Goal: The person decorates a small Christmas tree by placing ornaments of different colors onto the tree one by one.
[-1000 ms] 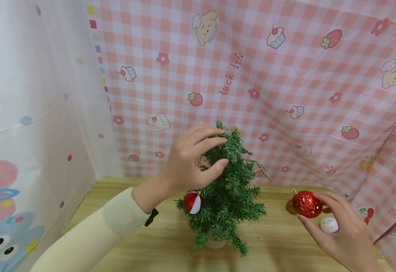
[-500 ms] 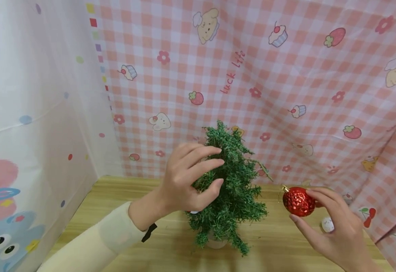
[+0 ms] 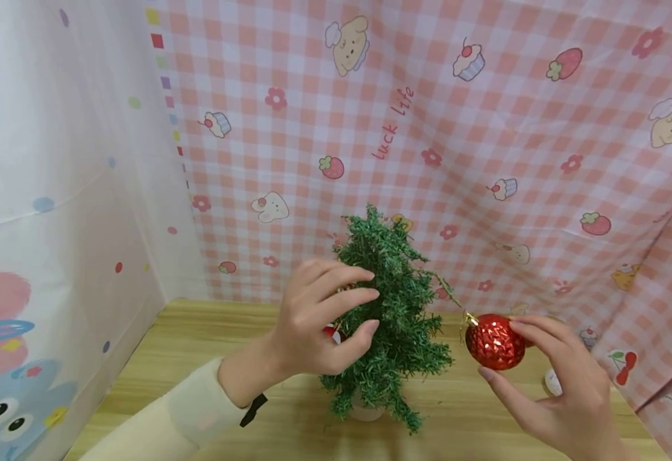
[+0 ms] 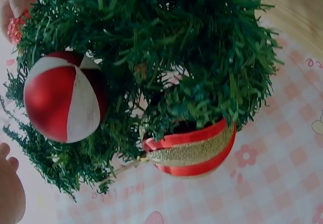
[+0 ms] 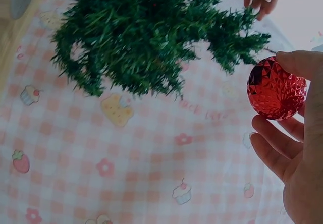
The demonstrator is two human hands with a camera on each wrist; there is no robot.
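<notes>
A small green artificial tree point(image 3: 396, 301) stands in a pale pot point(image 3: 366, 411) on the wooden table point(image 3: 209, 358). My left hand point(image 3: 370, 301) grips the foliage on its left side, fingers and thumb curled into the branches. A red-and-white ball point(image 4: 63, 100) and a red bauble with a gold band point(image 4: 192, 148) hang among the branches point(image 4: 176, 42). The red-and-white ball point(image 3: 331, 333) peeks out beside my thumb. My right hand point(image 3: 499, 351) holds a red faceted bauble point(image 3: 494, 341) with a gold cap just right of the tree, off the table. The same bauble point(image 5: 276, 89) sits between thumb and fingers point(image 5: 275, 151).
A white speckled ball point(image 3: 551, 382) lies on the table behind my right hand. Pink checked cloth point(image 3: 485, 160) hangs behind and to the right, and a white patterned sheet point(image 3: 53, 192) closes the left side. The table's front edge is out of view.
My left hand slid from the tree's top down to its middle. My right hand lifted the red faceted bauble and brought it leftwards, closer to the tree.
</notes>
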